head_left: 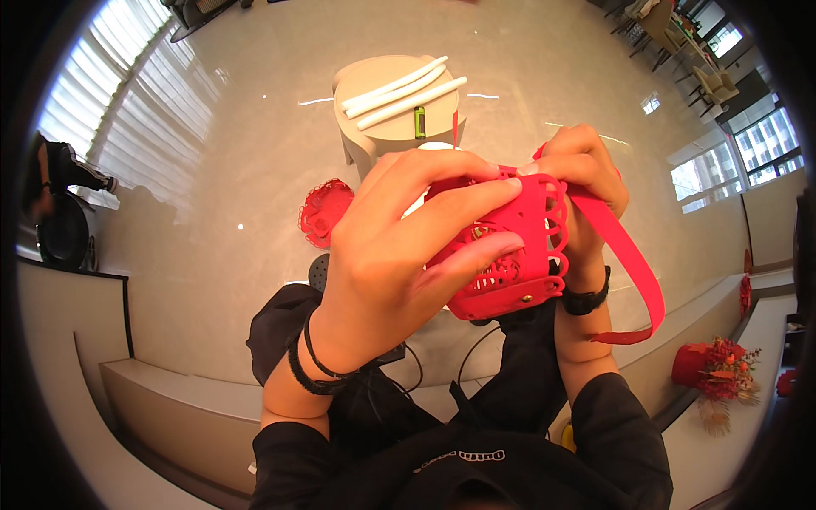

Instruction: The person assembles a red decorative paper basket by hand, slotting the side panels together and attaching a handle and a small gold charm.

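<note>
Watching remotely, I see a loosely bent left hand and curled right hand gripping one red basket, stool at twelve o'clock.

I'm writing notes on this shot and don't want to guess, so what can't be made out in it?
All in the head view:
Red cut-out box: much of its inside, hidden by its walls and the left hand.
Right hand: some curled fingertips, hidden by the hand itself and the box.
White object: its full shape, covered by the left hand.
Green cylinder: fine markings, too small.
</note>
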Demonstrator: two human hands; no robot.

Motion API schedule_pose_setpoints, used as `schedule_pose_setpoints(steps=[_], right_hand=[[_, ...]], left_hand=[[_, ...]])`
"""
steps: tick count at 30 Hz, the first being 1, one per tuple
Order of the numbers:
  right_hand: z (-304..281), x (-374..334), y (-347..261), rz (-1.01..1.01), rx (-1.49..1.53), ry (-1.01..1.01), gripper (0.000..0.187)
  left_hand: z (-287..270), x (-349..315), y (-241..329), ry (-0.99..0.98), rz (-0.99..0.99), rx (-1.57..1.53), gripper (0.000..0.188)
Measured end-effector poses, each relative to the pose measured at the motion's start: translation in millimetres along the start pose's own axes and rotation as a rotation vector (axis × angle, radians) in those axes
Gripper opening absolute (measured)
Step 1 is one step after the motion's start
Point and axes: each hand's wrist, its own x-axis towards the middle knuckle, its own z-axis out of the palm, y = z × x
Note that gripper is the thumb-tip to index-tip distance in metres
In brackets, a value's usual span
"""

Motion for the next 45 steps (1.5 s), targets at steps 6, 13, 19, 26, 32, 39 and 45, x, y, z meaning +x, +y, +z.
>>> schedule_pose_setpoints(steps=[6,13,19,26,32,39,45], right_hand=[[1.1,0.5,0.5,-0.026,-0.049,0.006,0.019],[4.0,0.4,-3.9,-0.041,-0.004,-0.036,0.021],[7.1,-1.1,-2.1,-0.026,0.057,-0.062,0.020],[9.2,-3.3,0.0,-0.026,0.061,-0.053,0.026],[9.0,-3.8,-0.3,-0.022,0.055,-0.063,0.032],[9.2,-2.6,-0.6,-0.053,0.031,-0.066,0.034],[10.1,-2.7,-0.9,-0.082,0.016,-0.059,0.032]], left_hand=[[-3.5,0.8,1.9,-0.010,-0.014,-0.003,0.036],[-4.9,-1.3,-4.1,-0.015,-0.149,-0.245,0.028],[-6.2,-1.8,-5.0,-0.031,-0.272,-0.468,0.023],[-6.3,-4.0,-6.8,-0.022,-0.341,-0.570,0.020],[-6.7,-4.3,-7.4,-0.017,-0.349,-0.603,0.019],[-5.7,-4.7,-10.0,-0.016,-0.371,-0.654,0.018],[-5.4,-4.8,-11.1,-0.030,-0.424,-0.698,0.017]])
